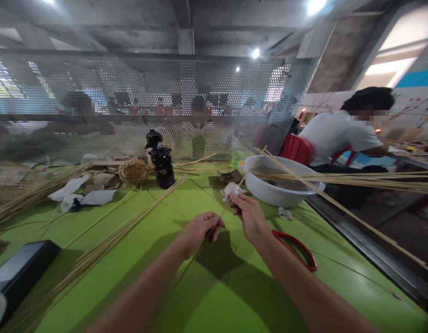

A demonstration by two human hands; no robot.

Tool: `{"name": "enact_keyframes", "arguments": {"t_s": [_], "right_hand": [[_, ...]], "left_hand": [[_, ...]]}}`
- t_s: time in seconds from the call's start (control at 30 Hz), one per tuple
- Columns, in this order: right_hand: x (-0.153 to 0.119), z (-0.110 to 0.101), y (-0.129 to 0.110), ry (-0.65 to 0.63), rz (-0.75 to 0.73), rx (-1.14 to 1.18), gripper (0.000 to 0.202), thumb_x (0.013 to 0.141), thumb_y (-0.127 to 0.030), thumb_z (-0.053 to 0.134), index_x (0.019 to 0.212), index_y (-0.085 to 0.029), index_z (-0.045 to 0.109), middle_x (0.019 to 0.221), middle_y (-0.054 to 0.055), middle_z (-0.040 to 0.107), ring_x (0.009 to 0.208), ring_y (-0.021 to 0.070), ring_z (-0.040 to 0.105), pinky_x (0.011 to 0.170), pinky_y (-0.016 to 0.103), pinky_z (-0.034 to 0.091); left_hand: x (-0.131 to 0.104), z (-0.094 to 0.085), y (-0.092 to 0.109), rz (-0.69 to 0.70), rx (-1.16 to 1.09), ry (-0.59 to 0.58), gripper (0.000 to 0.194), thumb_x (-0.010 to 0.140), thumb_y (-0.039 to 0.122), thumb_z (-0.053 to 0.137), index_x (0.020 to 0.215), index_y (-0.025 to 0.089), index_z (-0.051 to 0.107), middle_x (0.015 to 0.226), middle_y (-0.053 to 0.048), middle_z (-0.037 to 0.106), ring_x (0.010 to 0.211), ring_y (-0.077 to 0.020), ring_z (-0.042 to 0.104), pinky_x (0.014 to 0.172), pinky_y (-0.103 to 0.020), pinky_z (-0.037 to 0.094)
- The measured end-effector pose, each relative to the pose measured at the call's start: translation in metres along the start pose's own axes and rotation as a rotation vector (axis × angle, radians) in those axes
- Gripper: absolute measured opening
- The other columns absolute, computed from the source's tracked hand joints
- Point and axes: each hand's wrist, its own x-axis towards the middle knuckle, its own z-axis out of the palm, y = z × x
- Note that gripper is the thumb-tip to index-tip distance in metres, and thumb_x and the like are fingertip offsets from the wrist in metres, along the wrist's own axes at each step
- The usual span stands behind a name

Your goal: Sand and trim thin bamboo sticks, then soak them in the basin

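My left hand [204, 231] is closed on a thin rattan-like strip [191, 263], pinching it above the green table. The strip runs from the lower left up through both hands toward the white basin. Just farther up, my right hand [247, 210] is closed on a crumpled white tissue [231, 189], which is wrapped about or pressed against the strip; its exact wrap is hidden by the fingers. A red loop-shaped handle [297, 249] lies on the table beside my right forearm.
A white basin [283, 196] with long strips across it stands at the right. Bundled strips [131, 222], a black bottle [162, 169], a woven ball [132, 172] and a dark box [30, 259] are to the left. Behind is a perforated metal screen [131, 92]; a person [328, 132] sits at right.
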Motion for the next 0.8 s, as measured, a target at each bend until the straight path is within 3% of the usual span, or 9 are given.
{"name": "enact_keyframes", "arguments": {"t_s": [0.2, 0.4, 0.6, 0.8], "right_hand": [[-0.010, 0.009, 0.002, -0.179, 0.097, -0.062, 0.028, 0.065, -0.042, 0.073, 0.058, -0.017, 0.064, 0.055, -0.001, 0.053, 0.051, 0.0107, 0.040, 0.051, 0.027, 0.029], [-0.009, 0.007, -0.003, -0.102, 0.051, -0.068, 0.027, 0.065, -0.042, 0.073, 0.060, -0.017, 0.066, 0.057, 0.000, 0.054, 0.051, 0.0107, 0.041, 0.051, 0.027, 0.029], [-0.012, 0.011, 0.002, -0.207, 0.092, -0.150, 0.031, 0.066, -0.045, 0.069, 0.054, -0.018, 0.060, 0.052, -0.001, 0.053, 0.048, 0.0104, 0.039, 0.049, 0.027, 0.028], [-0.012, 0.010, -0.001, -0.219, 0.109, -0.183, 0.034, 0.067, -0.050, 0.069, 0.058, -0.017, 0.061, 0.051, -0.003, 0.049, 0.047, 0.0100, 0.036, 0.050, 0.027, 0.026]], "left_hand": [[0.001, -0.003, -0.001, -0.006, 0.012, 0.052, 0.027, 0.085, 0.041, 0.056, 0.079, 0.015, 0.059, 0.050, 0.004, 0.050, 0.045, -0.0077, 0.039, 0.049, -0.021, 0.028], [0.001, -0.002, 0.000, 0.015, 0.115, 0.051, 0.031, 0.085, 0.045, 0.053, 0.083, 0.015, 0.060, 0.050, 0.002, 0.052, 0.045, -0.0090, 0.042, 0.050, -0.022, 0.031], [0.005, -0.002, -0.004, 0.062, 0.229, 0.177, 0.026, 0.083, 0.041, 0.053, 0.076, 0.017, 0.057, 0.052, 0.004, 0.048, 0.044, -0.0089, 0.042, 0.047, -0.022, 0.031], [0.005, 0.000, -0.007, 0.088, 0.340, 0.244, 0.024, 0.085, 0.039, 0.048, 0.077, 0.017, 0.056, 0.049, 0.004, 0.048, 0.043, -0.0097, 0.042, 0.045, -0.022, 0.031]]}}
